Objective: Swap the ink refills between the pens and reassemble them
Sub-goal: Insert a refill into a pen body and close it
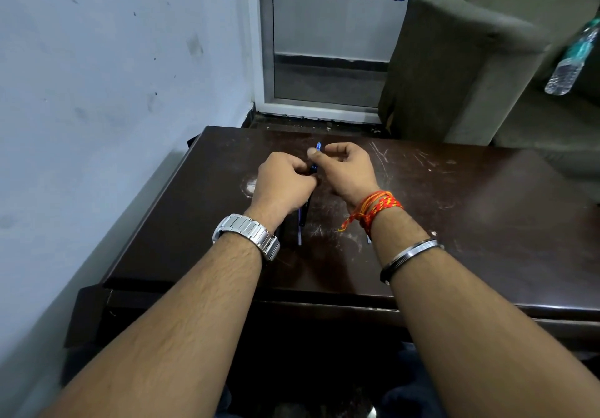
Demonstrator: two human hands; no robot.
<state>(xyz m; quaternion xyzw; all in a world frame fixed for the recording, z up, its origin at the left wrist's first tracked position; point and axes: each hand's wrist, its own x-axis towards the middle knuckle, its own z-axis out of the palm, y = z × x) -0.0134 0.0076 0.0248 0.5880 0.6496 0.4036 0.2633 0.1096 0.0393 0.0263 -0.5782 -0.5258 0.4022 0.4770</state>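
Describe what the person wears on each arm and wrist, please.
Both forearms are bare, with no sleeves. At the wrist of the left hand sits a silver metal link watch. At the wrist of the right hand are red and yellow knotted threads, and further up a thin silver bangle.

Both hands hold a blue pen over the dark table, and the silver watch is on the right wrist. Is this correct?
No. The head view shows the watch on the left wrist, not the right. The rest holds: the left hand and right hand both hold the pen over the table.
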